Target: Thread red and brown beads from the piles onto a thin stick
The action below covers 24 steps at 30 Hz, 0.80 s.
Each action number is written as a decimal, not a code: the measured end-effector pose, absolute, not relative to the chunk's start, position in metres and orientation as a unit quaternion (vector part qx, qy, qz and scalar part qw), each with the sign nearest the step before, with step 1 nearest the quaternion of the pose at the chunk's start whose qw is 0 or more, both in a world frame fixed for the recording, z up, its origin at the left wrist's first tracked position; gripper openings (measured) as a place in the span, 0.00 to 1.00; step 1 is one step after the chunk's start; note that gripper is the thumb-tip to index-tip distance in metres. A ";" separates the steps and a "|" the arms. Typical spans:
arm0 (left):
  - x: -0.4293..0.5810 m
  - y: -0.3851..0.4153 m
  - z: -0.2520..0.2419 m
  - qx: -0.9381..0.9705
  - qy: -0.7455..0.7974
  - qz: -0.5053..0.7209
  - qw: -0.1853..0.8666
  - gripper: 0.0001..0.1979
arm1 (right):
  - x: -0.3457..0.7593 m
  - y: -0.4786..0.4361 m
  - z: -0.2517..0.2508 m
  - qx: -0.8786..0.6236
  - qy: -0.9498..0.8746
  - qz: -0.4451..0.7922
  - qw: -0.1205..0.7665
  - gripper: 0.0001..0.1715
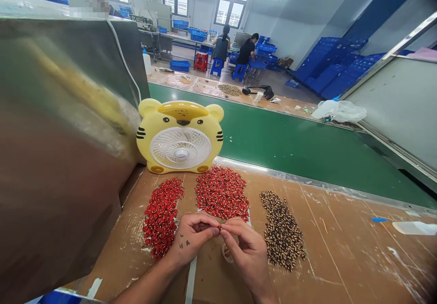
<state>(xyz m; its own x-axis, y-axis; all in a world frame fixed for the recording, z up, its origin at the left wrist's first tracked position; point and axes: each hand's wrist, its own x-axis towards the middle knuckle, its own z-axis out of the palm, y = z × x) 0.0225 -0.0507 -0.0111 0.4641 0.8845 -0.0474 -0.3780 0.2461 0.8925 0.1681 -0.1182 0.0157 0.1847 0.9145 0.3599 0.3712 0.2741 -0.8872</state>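
L hand (191, 238) & R hand (244, 258), grip pinched on tiny red piece (219, 227); red heaps (221, 193), brown heap (282, 231), tiger fan (180, 135) ahead.

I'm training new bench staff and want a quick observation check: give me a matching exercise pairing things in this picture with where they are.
Things:
1. Small red piece
2. Tiger-shaped fan
3. Brown speckled pile
4. White plastic bag

Places:
A. Beyond the green conveyor belt
B. Pinched between the left hand and right hand
C. Right of the red piles
D. Standing behind the red piles

Pairs: 1-B, 2-D, 3-C, 4-A
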 end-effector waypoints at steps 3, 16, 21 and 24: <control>0.022 -0.052 -0.014 0.433 0.294 0.437 0.731 0.04 | 0.169 -0.118 0.016 -0.562 -0.584 0.263 0.524 0.07; 0.014 -0.053 -0.013 0.553 0.289 0.473 0.622 0.01 | 0.154 -0.121 0.020 -0.584 -0.516 0.308 0.547 0.07; 0.015 -0.048 -0.011 0.563 0.264 0.465 0.630 0.02 | 0.154 -0.122 0.015 -0.576 -0.531 0.286 0.552 0.07; 0.016 -0.047 -0.012 0.554 0.254 0.465 0.642 0.03 | 0.156 -0.122 0.016 -0.571 -0.546 0.286 0.543 0.07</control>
<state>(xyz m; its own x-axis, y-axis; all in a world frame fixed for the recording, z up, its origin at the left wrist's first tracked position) 0.0157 -0.0473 -0.0121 0.4384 0.8785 0.1900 -0.3159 -0.0472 0.9476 0.1564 -0.1220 0.0157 0.2412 0.9333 0.2661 0.3123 0.1850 -0.9318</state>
